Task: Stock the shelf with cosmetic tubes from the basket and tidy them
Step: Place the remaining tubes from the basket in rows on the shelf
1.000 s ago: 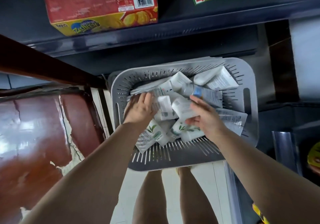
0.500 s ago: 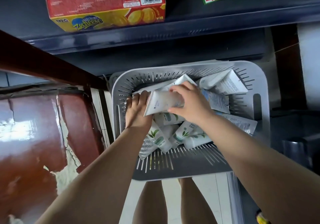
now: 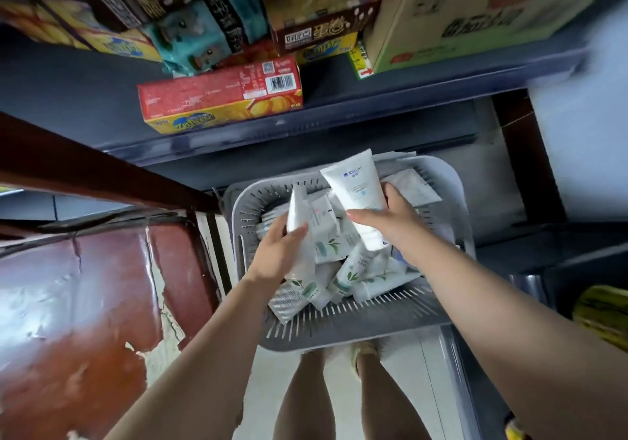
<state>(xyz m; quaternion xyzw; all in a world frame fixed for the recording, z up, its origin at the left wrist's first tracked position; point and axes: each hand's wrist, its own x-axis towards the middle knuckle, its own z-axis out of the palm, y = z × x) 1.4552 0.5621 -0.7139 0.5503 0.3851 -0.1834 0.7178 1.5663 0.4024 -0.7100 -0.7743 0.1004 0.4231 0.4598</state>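
Over the basket (image 3: 339, 331) of loose tubes (image 3: 367, 276), the left hand (image 3: 282, 252) grips one tube (image 3: 299, 222) and the right hand (image 3: 394, 222) grips another (image 3: 356, 188), both lifted. Beyond, a red box (image 3: 217, 96) lies on the shelf (image 3: 373, 106).

Looking down past a dark blue-grey metal shelf (image 3: 339, 113), taken as the landmark. Sitting on it: a red and yellow biscuit box (image 3: 221, 98) at the front edge, darker cartons (image 3: 319, 8) stacked behind, a pale green carton (image 3: 475, 15) to the right. Running diagonally below and left of it: a dark brown wooden beam (image 3: 102, 171). Lying further below left: a glossy red-brown surface (image 3: 68, 303), cracking and flaking, catching glare. Showing beneath: pale tiled floor (image 3: 268, 371).
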